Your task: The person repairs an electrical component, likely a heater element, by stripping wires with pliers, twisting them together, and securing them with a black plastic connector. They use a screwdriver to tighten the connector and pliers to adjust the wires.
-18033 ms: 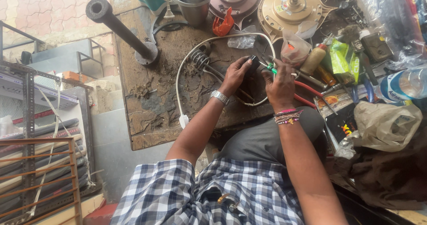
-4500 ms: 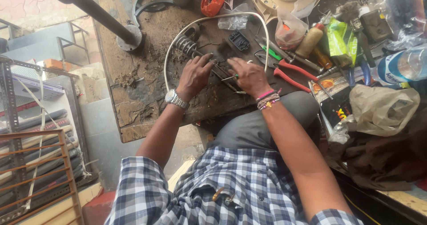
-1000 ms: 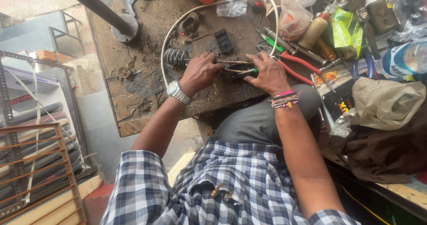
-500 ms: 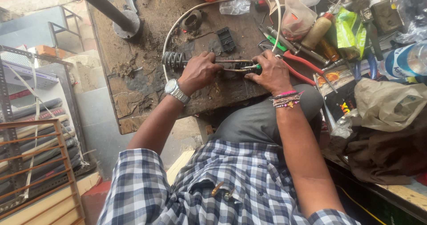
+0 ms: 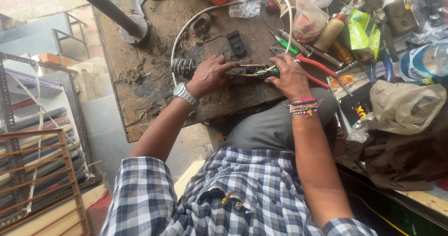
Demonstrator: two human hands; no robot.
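- My left hand [image 5: 208, 75], steel watch at the wrist, is closed around the rods of a dark coiled metal heating element [image 5: 183, 67]; I pin it to the bench so the coil lies flat and steady
- My right hand [image 5: 290, 77], beaded bands at the wrist, is clenched on a green-handled tool [image 5: 276, 70], its tip meeting the element's thin rod ends between my hands
- Worn, grimy wooden bench top [image 5: 154, 82]; rough, stained, strewn with grit
- White round cable [image 5: 219, 7]; smooth, looping from the coil round the far side of the work
- Red-handled pliers [image 5: 313, 64]; just beside my right hand, within easy reach
- Small black ribbed plastic block [image 5: 236, 42]; lying apart beyond my knuckles
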